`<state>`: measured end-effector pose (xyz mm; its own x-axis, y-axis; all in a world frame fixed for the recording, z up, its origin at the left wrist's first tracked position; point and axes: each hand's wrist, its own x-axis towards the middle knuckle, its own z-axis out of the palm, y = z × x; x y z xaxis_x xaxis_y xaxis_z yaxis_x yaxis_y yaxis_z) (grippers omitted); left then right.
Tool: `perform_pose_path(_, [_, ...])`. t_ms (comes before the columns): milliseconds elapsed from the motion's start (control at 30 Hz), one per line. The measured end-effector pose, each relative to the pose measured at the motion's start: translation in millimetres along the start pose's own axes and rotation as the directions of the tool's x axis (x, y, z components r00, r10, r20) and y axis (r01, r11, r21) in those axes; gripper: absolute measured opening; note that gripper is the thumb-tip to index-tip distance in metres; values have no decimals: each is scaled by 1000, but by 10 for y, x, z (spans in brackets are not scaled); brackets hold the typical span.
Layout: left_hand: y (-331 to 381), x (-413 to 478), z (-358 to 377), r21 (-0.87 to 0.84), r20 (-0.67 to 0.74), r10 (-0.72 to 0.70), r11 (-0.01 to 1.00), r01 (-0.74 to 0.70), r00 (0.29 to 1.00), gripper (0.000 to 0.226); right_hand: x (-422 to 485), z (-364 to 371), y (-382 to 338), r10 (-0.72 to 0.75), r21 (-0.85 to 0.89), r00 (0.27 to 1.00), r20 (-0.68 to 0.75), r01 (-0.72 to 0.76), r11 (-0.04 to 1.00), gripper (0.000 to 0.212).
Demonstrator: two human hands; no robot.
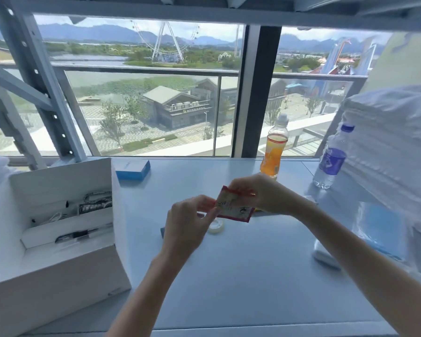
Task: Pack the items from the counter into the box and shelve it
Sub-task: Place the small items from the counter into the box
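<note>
Above the middle of the counter both hands hold a small red-edged packet with printed pictures. My left hand pinches its left edge and my right hand grips its top right corner. An open white box stands at the left, with cables, a keychain and small dark items in its compartments. Under the packet lies a roll of clear tape, and a dark item shows only as an edge beneath my left hand.
A blue-and-white carton lies behind the box. An orange drink bottle and a water bottle stand at the back right. A blue sleeve in plastic, a white case and stacked white cloth fill the right. Grey shelf posts rise at left.
</note>
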<state>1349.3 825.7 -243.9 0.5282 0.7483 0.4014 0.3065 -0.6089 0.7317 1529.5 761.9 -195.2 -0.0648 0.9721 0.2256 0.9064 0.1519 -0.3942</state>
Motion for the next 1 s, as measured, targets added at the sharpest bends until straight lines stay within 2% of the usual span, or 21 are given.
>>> perform_pose_path(100, [34, -2, -46, -13, -69, -51, 999, 50, 996, 5, 31, 8, -65, -56, 26, 992, -111, 59, 998, 14])
perform_pose_path(200, [2, -24, -260, -27, -139, -100, 995, 98, 985, 5, 174, -7, -142, -61, 49, 975, -214, 73, 996, 23])
perform_pose_path(267, [-43, -57, -496, -62, -181, -126, 991, 117, 975, 7, 316, -5, -227, -37, 88, 984, -172, 53, 995, 27])
perform_pose_path(367, [-159, -132, -896, -88, -249, -149, 987, 131, 957, 14, 563, 93, -460, -58, 137, 994, -97, 71, 988, 13])
perform_pose_path(533, [-439, -289, -1529, -177, -334, -224, 969, 173, 916, 16, 1024, 353, -1034, -110, 212, 985, -130, 136, 968, 7])
perform_pose_path(600, [-570, -358, -1786, -69, -358, -191, 982, 178, 914, 13, 1238, 471, -1267, -117, 205, 989, -91, 134, 970, 6])
perform_pose_path(667, [-755, -430, -2063, 127, -369, -142, 971, 202, 918, 12, 1485, 615, -1489, -148, 175, 987, -62, 156, 972, 4])
perform_pose_path(733, [-1008, -478, -2346, 345, -369, -150, 894, 286, 917, 26, 1766, 779, -1669, -163, 103, 983, -84, 172, 980, 4])
perform_pose_path(800, [-1283, -490, -2595, 509, -330, -260, 761, 403, 907, 44, 2072, 962, -1801, -148, 16, 983, -105, 150, 989, 4])
perform_pose_path(833, [-1399, -491, -2692, 543, -293, -338, 711, 447, 894, 52, 2222, 1061, -1856, -137, -23, 985, -103, 136, 990, 5])
perform_pose_path(900, [-1569, -478, -2793, 535, -209, -461, 685, 495, 863, 62, 2503, 1265, -1933, -123, -93, 989, -78, 115, 989, 8])
perform_pose_path(1000, [-1720, -431, -2781, 553, -64, -538, 682, 479, 840, 56, 2839, 1561, -1985, -85, -228, 996, 1, 83, 970, 10])
